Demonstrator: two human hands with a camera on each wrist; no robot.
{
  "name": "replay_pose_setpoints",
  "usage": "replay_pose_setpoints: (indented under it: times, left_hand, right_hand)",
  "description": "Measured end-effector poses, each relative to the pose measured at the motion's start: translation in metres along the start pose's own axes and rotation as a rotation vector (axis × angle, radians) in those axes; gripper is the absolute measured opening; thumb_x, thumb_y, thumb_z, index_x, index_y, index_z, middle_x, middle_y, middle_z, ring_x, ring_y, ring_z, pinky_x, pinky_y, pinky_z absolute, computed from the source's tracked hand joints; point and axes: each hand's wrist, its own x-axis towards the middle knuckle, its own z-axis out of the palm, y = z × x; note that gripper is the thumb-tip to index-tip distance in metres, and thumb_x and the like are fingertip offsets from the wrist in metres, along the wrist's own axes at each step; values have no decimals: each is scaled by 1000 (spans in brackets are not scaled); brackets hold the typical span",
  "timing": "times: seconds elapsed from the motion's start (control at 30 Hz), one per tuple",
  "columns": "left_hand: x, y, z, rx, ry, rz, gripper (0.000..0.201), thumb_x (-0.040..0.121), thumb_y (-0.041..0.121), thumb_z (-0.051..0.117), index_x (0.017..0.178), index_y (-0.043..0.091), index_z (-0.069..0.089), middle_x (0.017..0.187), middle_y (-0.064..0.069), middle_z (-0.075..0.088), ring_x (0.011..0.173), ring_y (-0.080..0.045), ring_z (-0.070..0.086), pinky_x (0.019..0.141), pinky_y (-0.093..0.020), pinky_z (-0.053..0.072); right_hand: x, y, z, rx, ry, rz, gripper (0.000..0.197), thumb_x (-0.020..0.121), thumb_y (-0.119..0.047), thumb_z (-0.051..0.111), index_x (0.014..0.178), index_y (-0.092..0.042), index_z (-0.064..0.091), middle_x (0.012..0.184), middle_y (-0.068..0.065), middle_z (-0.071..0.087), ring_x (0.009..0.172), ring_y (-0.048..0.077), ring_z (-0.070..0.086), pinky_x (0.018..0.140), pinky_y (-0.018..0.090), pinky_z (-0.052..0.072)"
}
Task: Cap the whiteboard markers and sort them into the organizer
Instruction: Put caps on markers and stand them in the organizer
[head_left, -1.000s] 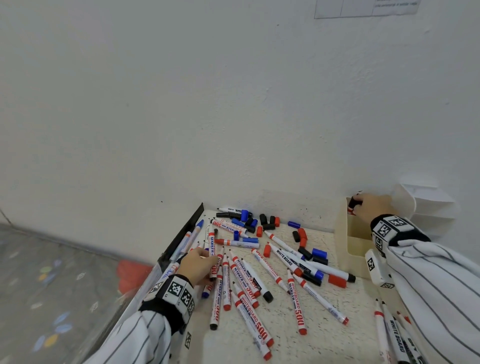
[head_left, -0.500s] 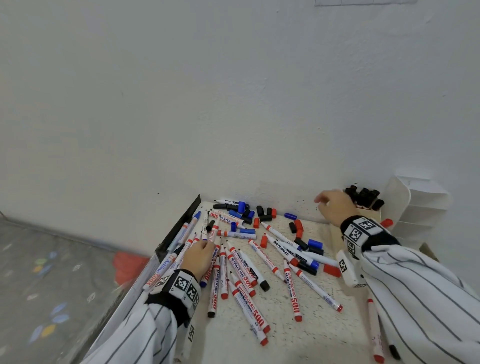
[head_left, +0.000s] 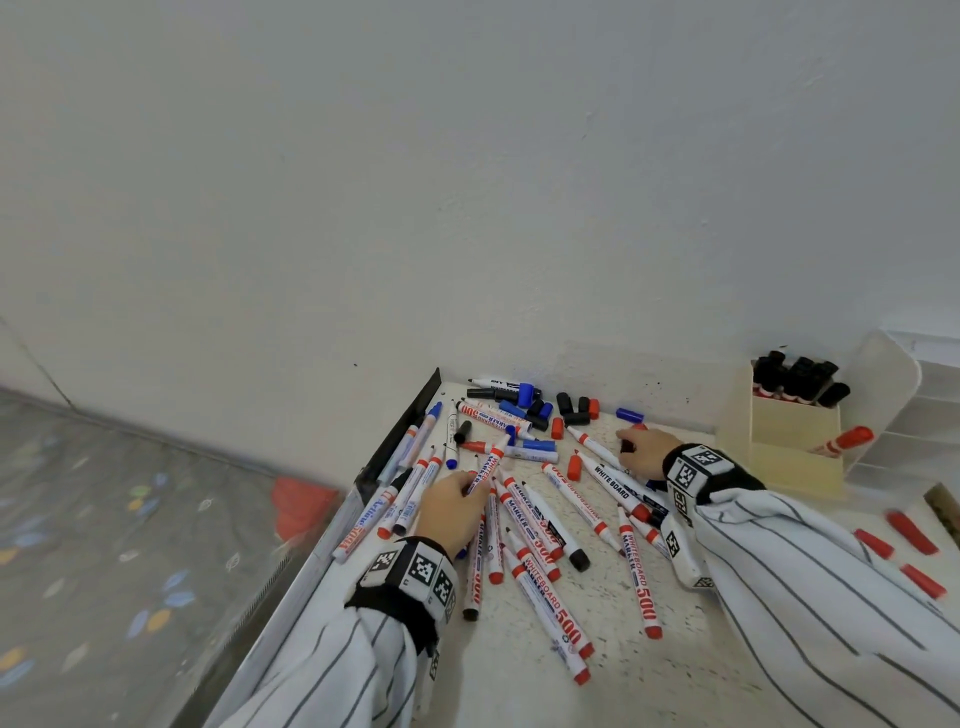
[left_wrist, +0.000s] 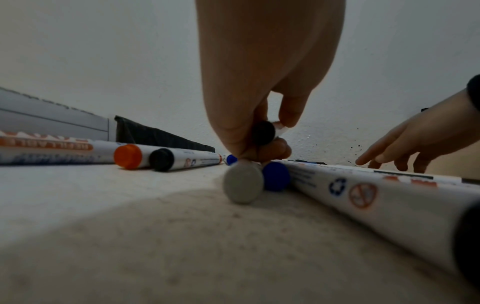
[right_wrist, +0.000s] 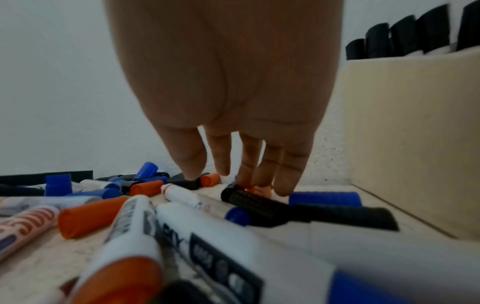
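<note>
Many white whiteboard markers (head_left: 540, 540) and loose red, blue and black caps (head_left: 571, 410) lie scattered on the speckled table (head_left: 613, 675). My left hand (head_left: 475, 483) pinches one white marker (head_left: 488, 464) in the pile; the left wrist view shows its black end (left_wrist: 263, 133) between thumb and fingers (left_wrist: 288, 115). My right hand (head_left: 626, 447) reaches down with straight fingers (right_wrist: 291, 174) that touch a black cap (right_wrist: 249, 198) among the caps. The cream organizer (head_left: 795, 431) stands at the right with several black-capped markers (head_left: 800, 376) and one red-capped marker (head_left: 844, 441).
A white wall runs behind the table. A black strip (head_left: 400, 441) marks the table's left edge, with grey floor (head_left: 130, 519) beyond it. A white tiered section (head_left: 930, 410) adjoins the organizer. Red-ended markers (head_left: 911, 538) lie at the right.
My right hand left the organizer and came down leftward onto the loose caps. My left hand stayed in the pile and now pinches one marker.
</note>
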Motion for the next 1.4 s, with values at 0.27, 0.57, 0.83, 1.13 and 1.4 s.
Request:
replay_pose_setpoints:
  times: [0.27, 0.57, 0.83, 1.13, 1.4]
  left_hand:
    - [0, 0, 1, 41, -19, 41, 33, 97, 35, 41, 117, 16, 59, 94, 4, 58, 77, -5, 51, 61, -14, 36]
    - [-4, 4, 3, 9, -1, 75, 34, 97, 31, 42, 125, 17, 58, 109, -2, 65, 84, -8, 54, 71, -18, 39]
    - [-16, 14, 1, -77, 12, 182, 37, 97, 26, 44, 133, 19, 50, 126, -1, 58, 103, -8, 52, 83, -14, 35]
    - [-24, 23, 0, -82, -59, 261, 36, 95, 24, 48, 131, 22, 51, 129, 2, 55, 103, -2, 45, 89, -18, 33]
    - [-26, 31, -16, 39, -133, 366, 33, 96, 23, 46, 129, 20, 54, 111, 6, 62, 84, -1, 52, 68, -10, 38]
  right_hand:
    - [4, -3, 1, 209, 232, -16, 17, 92, -20, 49, 109, -16, 54, 112, 6, 59, 94, 18, 56, 83, 26, 45]
    - [-33, -26, -16, 556, 390, -271, 21, 93, -13, 50, 113, -12, 56, 114, 6, 59, 94, 14, 53, 82, 22, 38]
    - [-48, -47, -7, 727, 399, -384, 21, 87, 0, 55, 94, -20, 53, 112, 7, 62, 96, 15, 59, 84, 22, 46]
    - [-60, -45, -5, 715, 265, -457, 23, 87, -1, 54, 102, -17, 59, 110, 3, 62, 94, 12, 62, 87, 23, 49]
    - [-74, -55, -4, 619, 247, -335, 41, 98, -37, 36, 69, -12, 52, 58, -2, 39, 53, 9, 36, 54, 21, 29]
